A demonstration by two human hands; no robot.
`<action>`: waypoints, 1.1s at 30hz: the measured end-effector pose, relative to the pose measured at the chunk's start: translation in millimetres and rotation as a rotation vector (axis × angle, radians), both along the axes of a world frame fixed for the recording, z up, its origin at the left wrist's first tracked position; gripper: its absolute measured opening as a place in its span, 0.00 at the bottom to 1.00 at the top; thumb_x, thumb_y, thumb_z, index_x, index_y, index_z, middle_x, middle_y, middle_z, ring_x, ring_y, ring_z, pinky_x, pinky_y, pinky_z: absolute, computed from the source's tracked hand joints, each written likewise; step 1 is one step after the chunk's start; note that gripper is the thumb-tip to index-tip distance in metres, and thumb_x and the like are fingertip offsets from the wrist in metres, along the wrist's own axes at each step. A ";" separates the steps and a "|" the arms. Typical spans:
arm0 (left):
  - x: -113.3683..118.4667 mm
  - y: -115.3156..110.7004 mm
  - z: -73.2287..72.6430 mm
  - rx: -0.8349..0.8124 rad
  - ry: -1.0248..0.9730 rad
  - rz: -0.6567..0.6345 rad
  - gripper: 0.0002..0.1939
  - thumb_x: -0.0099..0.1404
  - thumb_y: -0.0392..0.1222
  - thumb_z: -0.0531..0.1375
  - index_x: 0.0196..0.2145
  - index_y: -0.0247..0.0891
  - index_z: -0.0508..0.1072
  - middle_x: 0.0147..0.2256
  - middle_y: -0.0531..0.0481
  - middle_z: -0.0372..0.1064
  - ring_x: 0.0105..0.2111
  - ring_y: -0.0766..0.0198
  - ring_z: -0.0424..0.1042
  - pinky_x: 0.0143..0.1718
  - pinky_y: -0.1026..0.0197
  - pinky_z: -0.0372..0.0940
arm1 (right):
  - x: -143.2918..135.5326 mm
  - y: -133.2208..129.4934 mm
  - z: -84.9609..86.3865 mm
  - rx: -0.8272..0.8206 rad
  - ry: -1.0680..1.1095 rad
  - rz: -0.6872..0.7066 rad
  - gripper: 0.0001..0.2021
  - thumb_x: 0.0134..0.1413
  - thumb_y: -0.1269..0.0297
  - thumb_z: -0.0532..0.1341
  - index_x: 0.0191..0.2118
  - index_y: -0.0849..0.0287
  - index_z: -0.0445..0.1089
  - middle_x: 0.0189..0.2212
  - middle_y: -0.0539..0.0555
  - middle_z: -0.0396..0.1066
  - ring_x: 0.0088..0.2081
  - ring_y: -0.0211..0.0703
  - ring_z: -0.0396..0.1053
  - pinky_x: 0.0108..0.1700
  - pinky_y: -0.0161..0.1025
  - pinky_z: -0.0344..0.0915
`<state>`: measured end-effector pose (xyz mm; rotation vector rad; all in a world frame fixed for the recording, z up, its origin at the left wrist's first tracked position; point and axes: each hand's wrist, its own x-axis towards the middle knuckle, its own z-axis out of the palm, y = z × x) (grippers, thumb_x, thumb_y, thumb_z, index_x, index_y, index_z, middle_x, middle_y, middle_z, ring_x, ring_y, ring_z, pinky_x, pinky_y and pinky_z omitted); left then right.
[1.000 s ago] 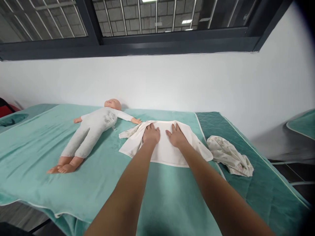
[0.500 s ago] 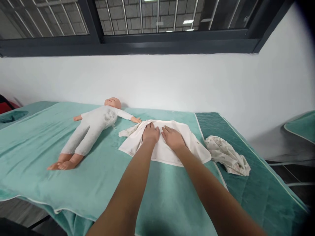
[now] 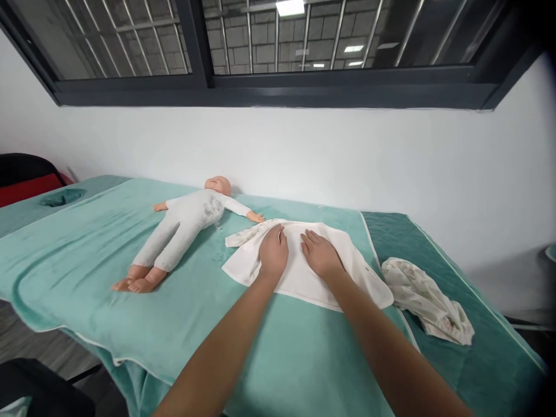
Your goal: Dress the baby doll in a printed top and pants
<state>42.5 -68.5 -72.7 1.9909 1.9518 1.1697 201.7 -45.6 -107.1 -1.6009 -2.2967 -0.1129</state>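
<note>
One green-covered bed (image 3: 295, 353). Doll (image 3: 185, 217) face-up; white garment (image 3: 297, 281) spread nearby; crumpled cloth (image 3: 423, 295) beside garment. Both on garment: left hand (image 3: 273, 252) part-curled, grip unclear; right hand (image 3: 320, 253) loosely open, holding nothing. Apparently smoothing; calls for light palms.

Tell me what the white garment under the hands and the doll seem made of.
White garment: probably cotton or similar soft cloth, matte, with loose folds.
Doll: likely smooth plastic or vinyl head and feet, faintly glossy; body looks like matte fabric.

Garment (image 3: 295, 275) partly hidden by hands (image 3: 321, 253); window (image 3: 339, 91) cut off above.
</note>
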 end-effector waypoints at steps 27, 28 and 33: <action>-168.9 23.0 -0.1 -0.041 -0.638 0.105 0.21 0.59 0.44 0.60 0.50 0.40 0.77 0.41 0.48 0.76 0.39 0.60 0.71 0.44 0.60 0.65 | -94.0 43.3 17.8 -0.038 0.259 0.170 0.15 0.63 0.66 0.55 0.53 0.55 0.70 0.49 0.56 0.70 0.51 0.51 0.61 0.53 0.44 0.61; -168.0 23.1 -0.4 -0.050 -0.679 0.099 0.22 0.59 0.47 0.61 0.51 0.40 0.76 0.40 0.48 0.76 0.37 0.61 0.71 0.42 0.60 0.65 | -93.9 43.6 18.3 -0.049 0.273 0.176 0.15 0.62 0.67 0.54 0.52 0.55 0.70 0.49 0.56 0.70 0.51 0.52 0.60 0.53 0.45 0.61; -164.6 28.6 -0.7 -0.062 -0.676 0.119 0.23 0.59 0.58 0.62 0.41 0.36 0.77 0.33 0.49 0.71 0.30 0.66 0.65 0.30 0.65 0.61 | -97.4 46.7 17.1 -0.074 0.375 0.212 0.14 0.57 0.73 0.54 0.45 0.54 0.71 0.43 0.55 0.69 0.47 0.50 0.60 0.51 0.44 0.61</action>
